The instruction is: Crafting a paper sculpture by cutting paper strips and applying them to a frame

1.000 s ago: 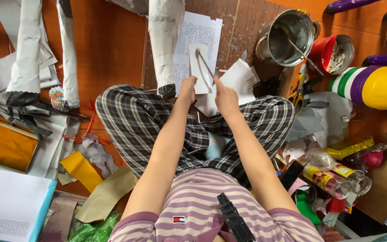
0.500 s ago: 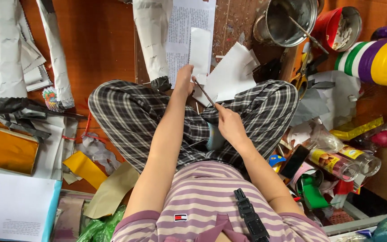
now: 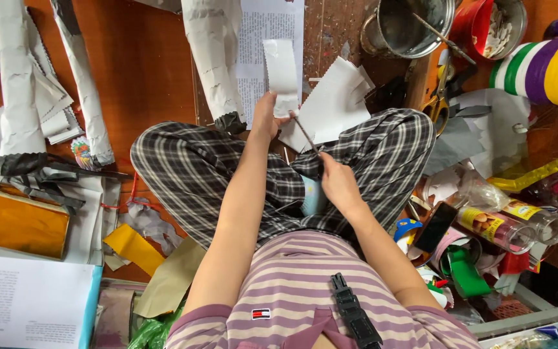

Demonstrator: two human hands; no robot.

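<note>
I sit cross-legged in checked trousers on an orange-brown floor. My left hand [image 3: 265, 119] pinches the lower end of a white paper strip [image 3: 281, 72] and holds it up in front of my knees. My right hand [image 3: 338, 182] is closed on a thin stick-like brush [image 3: 305, 134], whose far tip reaches the bottom edge of the strip. A pile of white paper pieces [image 3: 334, 103] lies on the floor just right of the strip.
Long paper-wrapped rolls [image 3: 209, 61] and a printed sheet lie ahead and to the left. A metal pot [image 3: 408, 26] with a stick, a red tub [image 3: 492, 22], scissors [image 3: 439, 90], jars [image 3: 495, 227], tape rolls and a dark phone [image 3: 433, 227] crowd the right side.
My right hand has pulled back toward my lap with the brush, away from the strip. My left hand has stayed out front holding the strip, and the view has shifted slightly.
</note>
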